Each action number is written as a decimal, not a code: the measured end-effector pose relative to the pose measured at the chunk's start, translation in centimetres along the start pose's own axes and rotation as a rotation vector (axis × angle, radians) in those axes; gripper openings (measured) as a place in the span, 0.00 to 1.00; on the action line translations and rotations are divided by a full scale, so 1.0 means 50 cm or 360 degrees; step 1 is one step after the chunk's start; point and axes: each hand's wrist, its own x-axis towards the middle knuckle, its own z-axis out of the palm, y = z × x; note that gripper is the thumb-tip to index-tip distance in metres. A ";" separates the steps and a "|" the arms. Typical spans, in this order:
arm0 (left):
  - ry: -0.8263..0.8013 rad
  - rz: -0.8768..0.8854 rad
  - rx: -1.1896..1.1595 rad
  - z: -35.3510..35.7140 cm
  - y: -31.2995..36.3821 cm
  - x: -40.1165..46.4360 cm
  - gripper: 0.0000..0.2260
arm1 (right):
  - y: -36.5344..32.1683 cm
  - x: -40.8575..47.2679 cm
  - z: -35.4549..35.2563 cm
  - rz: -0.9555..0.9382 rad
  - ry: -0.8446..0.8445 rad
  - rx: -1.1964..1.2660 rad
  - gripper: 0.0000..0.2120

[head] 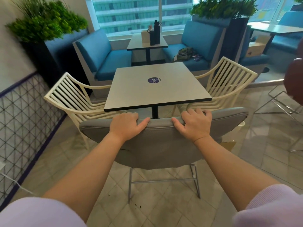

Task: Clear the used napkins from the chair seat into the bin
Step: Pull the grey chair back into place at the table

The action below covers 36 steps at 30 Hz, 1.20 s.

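The person stands behind a grey padded chair [164, 138] and grasps the top edge of its backrest with both hands. The left hand [126, 125] curls over the rim left of its middle, thumb on the near face and fingers hooked out of sight over the far side. The right hand [195, 123] grips the same rim right of its middle in the same way. Bare forearms run down to pale lilac sleeves [270, 208] at the bottom corners of the view.

The chair faces a square grey table [157, 89], its backrest just under the table's near edge. A round purple sticker [154, 80] sits near the tabletop's centre. White slatted armchairs [73, 97] flank the table's left and right edges.

The chair seat is hidden behind the backrest, so the used napkins cannot be seen, and no bin is in view either. As far as this shows, the clearing has barely begun: the grip suggests the chair is about to be drawn back from the table to expose the seat. Picking up the napkins and carrying them to a bin all appear to remain.
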 end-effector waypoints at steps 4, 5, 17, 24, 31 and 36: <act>-0.0020 -0.0036 -0.0010 0.010 -0.015 0.031 0.30 | 0.001 0.022 0.017 0.0014 -0.0151 0.0029 0.28; -0.0028 -0.0041 -0.0011 0.013 -0.018 0.040 0.29 | 0.002 0.028 0.025 0.0016 -0.0168 0.0031 0.28; -0.0013 -0.0092 0.0017 0.045 -0.018 0.110 0.28 | 0.026 0.084 0.080 0.0027 -0.0359 0.0109 0.28; 0.0031 -0.0106 0.0046 0.058 -0.016 0.130 0.28 | 0.038 0.098 0.101 0.0029 -0.0436 0.0130 0.27; 0.0047 -0.0160 0.0008 0.061 -0.009 0.121 0.23 | 0.038 0.094 0.073 0.0065 -0.0643 0.0238 0.28; 0.0038 -0.0190 -0.0233 0.043 0.000 0.107 0.17 | 0.036 0.110 0.053 0.0163 -0.0874 0.0421 0.24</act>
